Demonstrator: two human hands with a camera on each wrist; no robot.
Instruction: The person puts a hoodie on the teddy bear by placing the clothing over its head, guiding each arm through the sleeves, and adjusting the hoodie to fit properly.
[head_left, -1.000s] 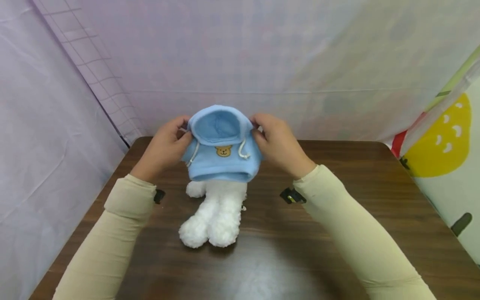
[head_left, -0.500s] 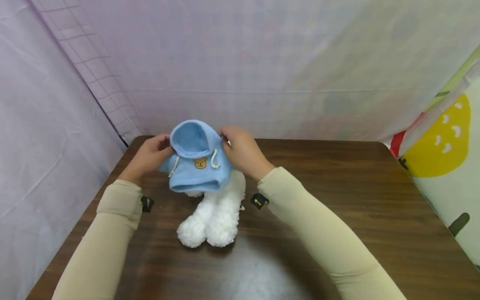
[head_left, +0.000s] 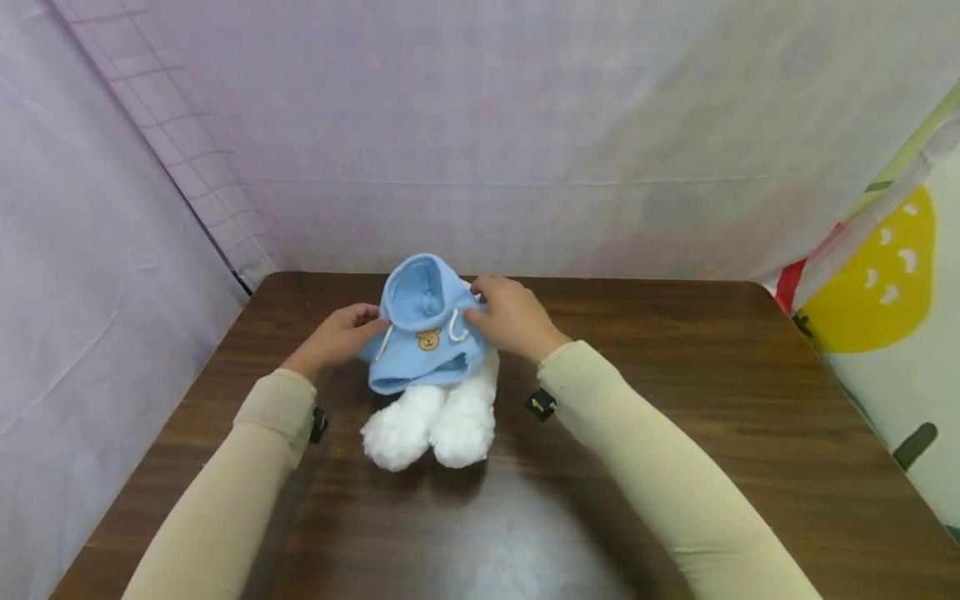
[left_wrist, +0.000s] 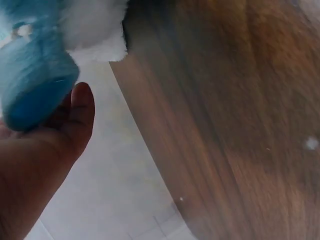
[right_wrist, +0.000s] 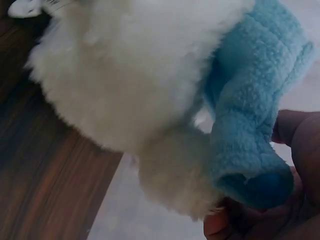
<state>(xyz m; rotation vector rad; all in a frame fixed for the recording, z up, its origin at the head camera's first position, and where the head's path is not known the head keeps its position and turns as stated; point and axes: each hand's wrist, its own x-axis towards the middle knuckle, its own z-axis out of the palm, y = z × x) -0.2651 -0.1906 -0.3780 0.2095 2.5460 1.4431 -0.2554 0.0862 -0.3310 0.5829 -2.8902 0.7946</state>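
Observation:
A small light-blue hoodie [head_left: 429, 360] with a bear-face patch and white drawstrings lies spread over a white plush toy [head_left: 463, 425], covering its upper body. Only the toy's fluffy legs and part of one side stick out below the hem. My left hand [head_left: 341, 335] pinches the hoodie near its left shoulder; the left wrist view shows the fingers behind a blue sleeve [left_wrist: 42, 90]. On the other shoulder my right hand [head_left: 517, 321] pinches the cloth. In the right wrist view the sleeve [right_wrist: 245, 145] hangs beside the toy's white fur [right_wrist: 140, 65], with fingertips right at the fur.
A dark brown wooden table [head_left: 675, 400] carries the toy, which lies toward its back left. Pale curtains [head_left: 525, 142] hang behind and at the left. A printed panel with a yellow shape [head_left: 877, 283] stands at the right.
The hoodie comes down from above the toy, first swinging left and then back right over its body. Both hands travel with it. The toy's feet shift slightly away from me.

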